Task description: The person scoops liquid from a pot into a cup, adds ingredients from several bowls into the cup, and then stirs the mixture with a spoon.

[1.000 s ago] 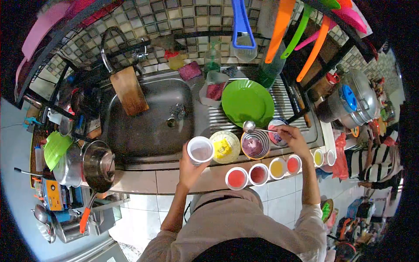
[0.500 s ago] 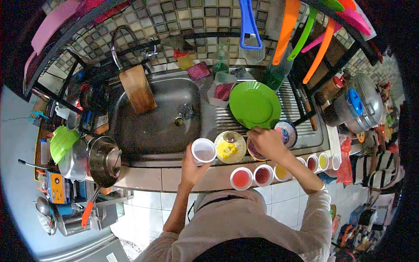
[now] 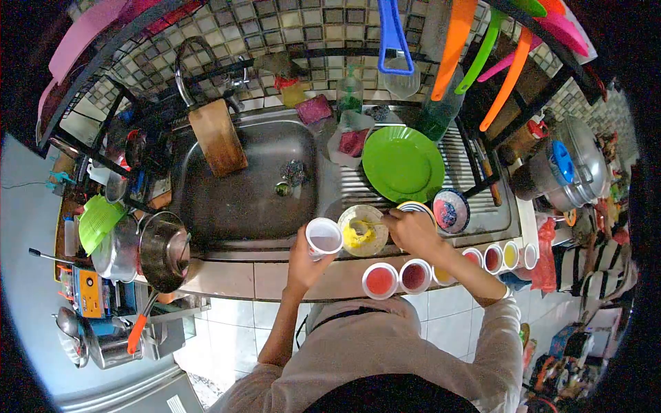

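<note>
My left hand (image 3: 300, 267) is wrapped round a translucent plastic cup (image 3: 323, 237), its mouth tilted up; little or nothing shows inside it. Just right of the cup sits a pale bowl (image 3: 363, 246) with a bright yellow mass in it. Over that bowl's right edge, my right hand (image 3: 416, 234) pinches the handle of a thin spoon (image 3: 374, 222), whose tip is down in the yellow. Partly hidden behind the right hand is a bowl with a striped rim (image 3: 418, 206). Beside it stands a patterned bowl (image 3: 449, 212) with pink and blue contents.
Along the counter's front edge run several small cups, among them a red one (image 3: 379, 281) and a dark red one (image 3: 415, 276). A green plate (image 3: 403, 165) lies on the ribbed drainboard. The sink (image 3: 227, 213) is at left, a pan (image 3: 165, 252) beyond it. Utensils hang overhead.
My right hand has moved left from the striped bowl to the yellow bowl, bringing the spoon into it. My left hand with the cup has hardly moved.
</note>
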### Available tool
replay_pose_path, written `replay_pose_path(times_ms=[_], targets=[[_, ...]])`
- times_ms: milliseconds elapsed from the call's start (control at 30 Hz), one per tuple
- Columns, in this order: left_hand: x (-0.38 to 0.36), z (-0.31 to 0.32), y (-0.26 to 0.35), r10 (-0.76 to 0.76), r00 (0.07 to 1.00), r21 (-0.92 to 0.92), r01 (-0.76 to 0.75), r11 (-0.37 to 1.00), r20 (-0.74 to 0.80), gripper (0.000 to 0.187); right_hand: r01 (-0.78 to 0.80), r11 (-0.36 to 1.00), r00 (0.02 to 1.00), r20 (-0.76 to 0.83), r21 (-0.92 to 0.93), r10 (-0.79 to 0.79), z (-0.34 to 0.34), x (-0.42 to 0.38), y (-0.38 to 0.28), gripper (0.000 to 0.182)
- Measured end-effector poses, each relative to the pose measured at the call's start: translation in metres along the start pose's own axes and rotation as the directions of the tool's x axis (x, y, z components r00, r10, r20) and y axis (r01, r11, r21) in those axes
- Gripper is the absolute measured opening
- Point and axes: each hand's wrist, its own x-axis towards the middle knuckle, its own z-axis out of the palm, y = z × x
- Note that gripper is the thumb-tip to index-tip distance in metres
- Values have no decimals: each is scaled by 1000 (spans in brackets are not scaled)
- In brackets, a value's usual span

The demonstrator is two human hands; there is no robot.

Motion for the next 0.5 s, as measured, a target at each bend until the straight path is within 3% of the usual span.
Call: replay_pose_path(times_ms=[367,500], targets=[[2,1,-4,-19,1000,48,18,999,5,65,-82,915,996,3,396,87,-6,-1,7,15],[1,2,-12,38,999,96,-37,995,-4,67,-99,890,995,28,445,97,-5,-2,15,18]])
